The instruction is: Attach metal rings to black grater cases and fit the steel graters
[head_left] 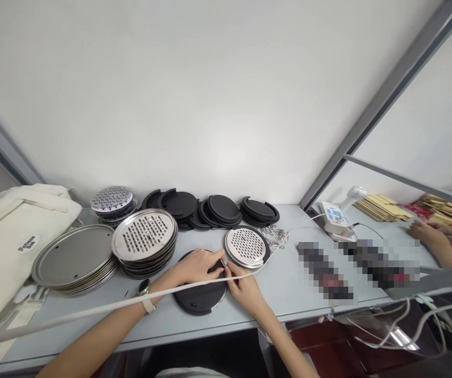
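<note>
A round black disc [200,300] lies at the front of the table, with a small dark knob or hole near its lower edge. My left hand [199,266], a watch on its wrist, reaches over the disc's upper part and grips its right edge with curled fingers. At that same edge my right hand [241,283] pinches with thumb and forefinger; a small shiny bit shows between the fingertips, too small to name. Just above the right hand sits a perforated metal disc [246,247] in a black holder. Beside it lies a pile of small metal wire parts [275,235].
Stacks of black notched discs [221,208] line the wall. At left stand perforated plates [145,235], grey round lids [74,254] and a cream bag [9,247]. A white cable [103,310] crosses in front. Another person's hands [432,236] are at far right.
</note>
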Available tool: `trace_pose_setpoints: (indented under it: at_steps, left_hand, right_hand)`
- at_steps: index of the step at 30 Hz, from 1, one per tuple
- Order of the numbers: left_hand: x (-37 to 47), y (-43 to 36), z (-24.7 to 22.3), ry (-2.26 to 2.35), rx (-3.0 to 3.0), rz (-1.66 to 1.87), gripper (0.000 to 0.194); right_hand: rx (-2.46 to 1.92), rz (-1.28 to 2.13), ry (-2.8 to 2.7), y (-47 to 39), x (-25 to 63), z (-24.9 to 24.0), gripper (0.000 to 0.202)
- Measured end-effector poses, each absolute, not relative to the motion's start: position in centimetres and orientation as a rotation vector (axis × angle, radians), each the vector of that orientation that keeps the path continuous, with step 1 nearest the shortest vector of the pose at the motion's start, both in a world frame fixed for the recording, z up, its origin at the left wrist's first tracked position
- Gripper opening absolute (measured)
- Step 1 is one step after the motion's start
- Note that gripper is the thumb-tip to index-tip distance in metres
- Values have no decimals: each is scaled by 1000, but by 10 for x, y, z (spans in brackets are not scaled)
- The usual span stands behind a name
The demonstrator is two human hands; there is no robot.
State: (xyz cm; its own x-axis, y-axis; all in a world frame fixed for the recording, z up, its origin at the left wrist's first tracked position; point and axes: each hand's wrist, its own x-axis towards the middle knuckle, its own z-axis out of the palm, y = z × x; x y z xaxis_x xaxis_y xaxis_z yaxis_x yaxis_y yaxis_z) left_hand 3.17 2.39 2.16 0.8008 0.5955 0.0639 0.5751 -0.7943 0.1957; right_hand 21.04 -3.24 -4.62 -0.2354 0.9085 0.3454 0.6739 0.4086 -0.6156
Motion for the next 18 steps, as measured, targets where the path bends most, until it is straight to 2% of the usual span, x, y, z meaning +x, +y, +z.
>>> trace_pose_setpoints:
  at_steps: [18]
  left_hand:
    - [30, 27, 17, 871, 2719, 289, 9]
  right_hand:
    - [-1336, 476, -1967, -32, 210, -45, 24]
